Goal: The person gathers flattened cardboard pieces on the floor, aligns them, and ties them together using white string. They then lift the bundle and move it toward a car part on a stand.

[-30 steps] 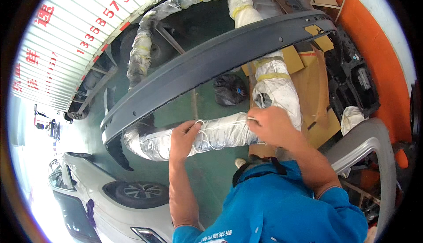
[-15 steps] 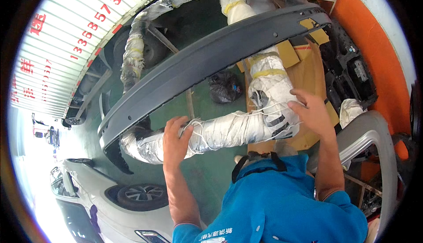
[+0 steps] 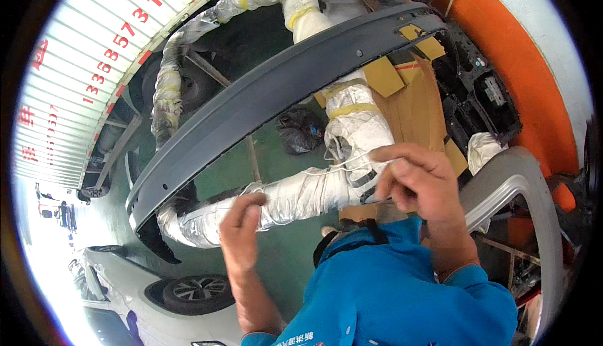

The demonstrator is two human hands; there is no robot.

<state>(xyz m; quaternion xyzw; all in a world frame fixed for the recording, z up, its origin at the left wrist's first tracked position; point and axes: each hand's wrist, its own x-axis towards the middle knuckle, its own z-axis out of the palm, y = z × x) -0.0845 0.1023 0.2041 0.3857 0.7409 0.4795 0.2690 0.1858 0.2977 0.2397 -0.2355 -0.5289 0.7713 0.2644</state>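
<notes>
1 thin white string (image 3: 326, 170), lying across the wrapped white bundle (image 3: 301, 198) below the grey bumper (image 3: 270, 95), is pinched between the curled fingers of the right hand (image 3: 418, 179), while the left hand (image 3: 242, 227) is held half-curled, gripping nothing.

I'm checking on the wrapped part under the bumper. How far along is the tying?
Done: the wrapped part is covered in pale padding with yellow tape bands. In hand: white string lies loosely over its bend, and the right hand pinches it there, while the left hand hovers by the lower stretch. Left: the string hangs slack, no knot visible. The grey bumper is unwrapped.
</notes>
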